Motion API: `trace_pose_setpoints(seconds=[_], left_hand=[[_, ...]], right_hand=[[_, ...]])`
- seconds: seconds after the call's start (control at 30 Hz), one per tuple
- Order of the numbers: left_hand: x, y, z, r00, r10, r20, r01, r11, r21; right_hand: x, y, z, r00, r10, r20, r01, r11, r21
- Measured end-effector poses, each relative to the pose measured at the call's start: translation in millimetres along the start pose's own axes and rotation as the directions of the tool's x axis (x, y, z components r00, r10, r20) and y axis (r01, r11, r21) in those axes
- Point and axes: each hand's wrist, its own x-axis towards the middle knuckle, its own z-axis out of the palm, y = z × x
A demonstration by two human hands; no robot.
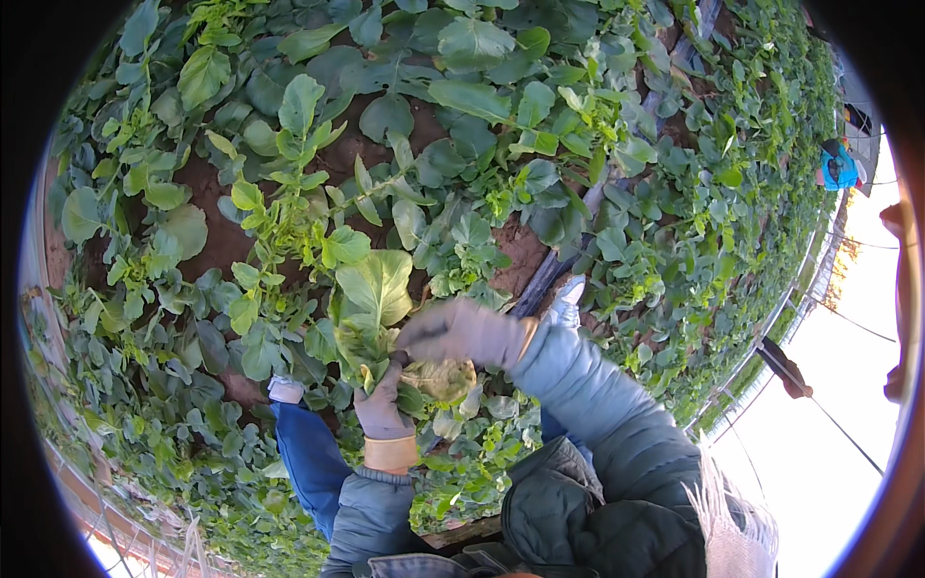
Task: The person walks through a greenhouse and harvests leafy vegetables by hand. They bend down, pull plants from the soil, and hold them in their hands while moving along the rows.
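Note:
My left hand (381,407), in a grey glove with a tan cuff, grips the base of a leafy green plant (376,285). Its broad pale leaves point up and away from me. Over the stem, just beside the left fingers, is my right hand (459,334), gloved too and blurred; whether its fingers hold anything cannot be told. A yellowed, browning leaf (442,379) hangs below the right hand, next to the bunch. Where the stems meet the gloves, the fingers hide part of them.
Dense leafy crop plants (473,43) surround me, with brown soil (517,249) between them. A dark pipe or strip (549,278) runs through the row by my right shoe (567,300). My left shoe (285,389) stands among leaves. Another person (840,167) in blue is far right.

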Motion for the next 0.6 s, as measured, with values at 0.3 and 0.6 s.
trace_pose_setpoints(seconds=[0.3,0.6], left_hand=[[6,-1,-9,0.992,-0.125,0.007,0.125,0.992,-0.009],[9,-5,-15,0.992,-0.129,-0.005,0.129,0.992,0.000]], right_hand=[[100,-15,-220,0.640,0.070,-0.765,-0.681,0.513,-0.523],[107,13,-220,0.563,-0.465,-0.683,-0.548,0.408,-0.730]])
